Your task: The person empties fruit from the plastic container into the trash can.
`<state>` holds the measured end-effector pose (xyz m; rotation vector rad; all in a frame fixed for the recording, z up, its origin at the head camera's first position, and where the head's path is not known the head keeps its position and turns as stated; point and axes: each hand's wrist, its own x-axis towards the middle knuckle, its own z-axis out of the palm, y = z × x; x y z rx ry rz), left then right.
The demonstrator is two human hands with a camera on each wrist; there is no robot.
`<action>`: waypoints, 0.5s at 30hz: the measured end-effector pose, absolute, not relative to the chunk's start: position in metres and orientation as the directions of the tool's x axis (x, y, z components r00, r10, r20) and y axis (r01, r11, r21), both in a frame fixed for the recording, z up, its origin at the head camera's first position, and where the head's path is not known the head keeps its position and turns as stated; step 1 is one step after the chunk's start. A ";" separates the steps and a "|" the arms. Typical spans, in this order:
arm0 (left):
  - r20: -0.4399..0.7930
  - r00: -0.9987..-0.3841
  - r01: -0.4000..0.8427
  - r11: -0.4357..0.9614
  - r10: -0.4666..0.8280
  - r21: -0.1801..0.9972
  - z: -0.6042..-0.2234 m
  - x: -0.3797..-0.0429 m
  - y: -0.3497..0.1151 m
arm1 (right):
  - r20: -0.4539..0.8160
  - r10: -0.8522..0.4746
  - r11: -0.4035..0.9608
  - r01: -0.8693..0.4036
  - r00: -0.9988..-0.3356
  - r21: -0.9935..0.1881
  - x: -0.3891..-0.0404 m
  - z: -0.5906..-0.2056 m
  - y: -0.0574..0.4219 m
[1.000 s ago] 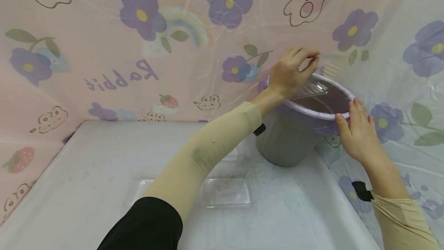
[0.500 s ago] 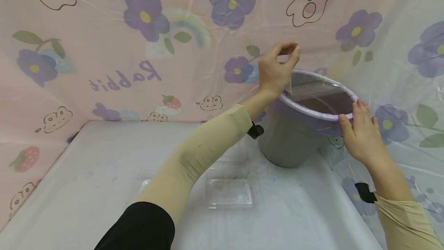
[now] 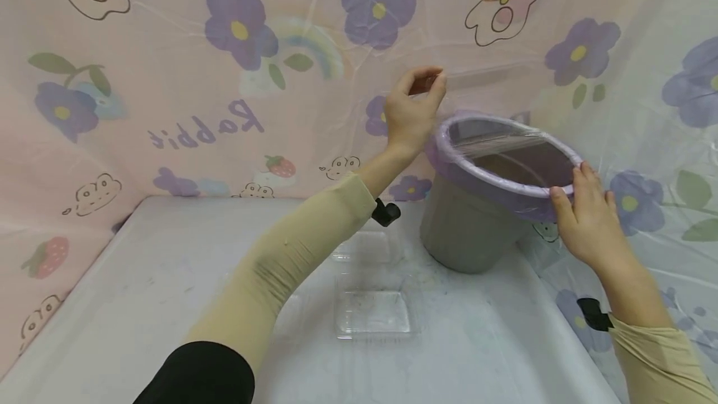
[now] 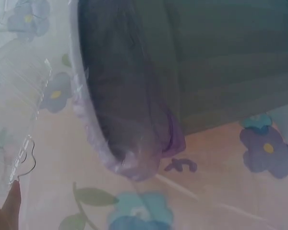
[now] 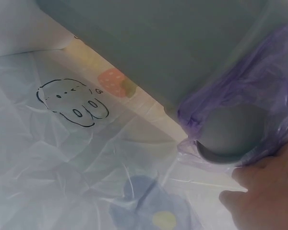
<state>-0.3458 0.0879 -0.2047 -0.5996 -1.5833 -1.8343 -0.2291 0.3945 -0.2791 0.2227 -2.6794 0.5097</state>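
My left hand (image 3: 412, 108) pinches the edge of a clear plastic box (image 3: 482, 80) with thumb and fingers, above and left of the bin's mouth. In the left wrist view the see-through box (image 4: 19, 91) stands beside the bin's rim, with fingertips (image 4: 10, 203) at its edge. The grey bin (image 3: 471, 229) is lined with a purple bag (image 3: 488, 178) folded over its rim. At the bin's right side my right hand (image 3: 591, 223) rests on the bagged rim, thumb in front and fingers fairly straight. How far the box reaches down over the opening is hard to tell.
Several clear plastic boxes lie on the white-covered table: one in front (image 3: 373, 313), one behind it (image 3: 367, 247), and one partly hidden by the left sleeve (image 3: 303, 245). Patterned plastic sheeting (image 3: 303, 136) hangs behind and to the right.
My left hand has moved left, away from the bin's middle, and the clear box it holds now shows higher above the rim. My right hand stays at the rim.
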 end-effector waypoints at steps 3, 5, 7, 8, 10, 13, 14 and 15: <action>0.676 -0.713 0.698 -0.097 -0.187 0.709 -0.204 -0.345 0.075 | 0.410 -0.082 0.921 -0.226 -0.909 -0.317 -0.230 -0.279 0.394; 0.663 -0.722 0.689 -0.131 -0.195 0.712 -0.204 -0.343 0.067 | 0.407 -0.083 0.922 -0.225 -0.910 -0.316 -0.231 -0.279 0.394; 0.647 -0.736 0.676 -0.166 -0.200 0.718 -0.204 -0.341 0.057 | 0.406 -0.083 0.922 -0.225 -0.910 -0.315 -0.231 -0.279 0.393; 0.641 -0.741 0.671 -0.182 -0.200 0.719 -0.204 -0.340 0.053 | 0.407 -0.083 0.922 -0.225 -0.909 -0.316 -0.231 -0.279 0.393; 0.635 -0.747 0.665 -0.219 -0.196 0.714 -0.205 -0.338 0.044 | 0.411 -0.082 0.921 -0.226 -0.908 -0.318 -0.230 -0.279 0.393; 0.631 -0.753 0.658 -0.252 -0.188 0.709 -0.208 -0.337 0.030 | 0.414 -0.080 0.920 -0.228 -0.907 -0.320 -0.229 -0.279 0.394; 0.633 -0.751 0.660 -0.254 -0.187 0.707 -0.210 -0.337 0.026 | 0.415 -0.080 0.919 -0.228 -0.906 -0.321 -0.229 -0.279 0.394; 0.631 -0.753 0.658 -0.255 -0.189 0.709 -0.211 -0.337 0.021 | 0.414 -0.081 0.919 -0.228 -0.907 -0.320 -0.229 -0.279 0.394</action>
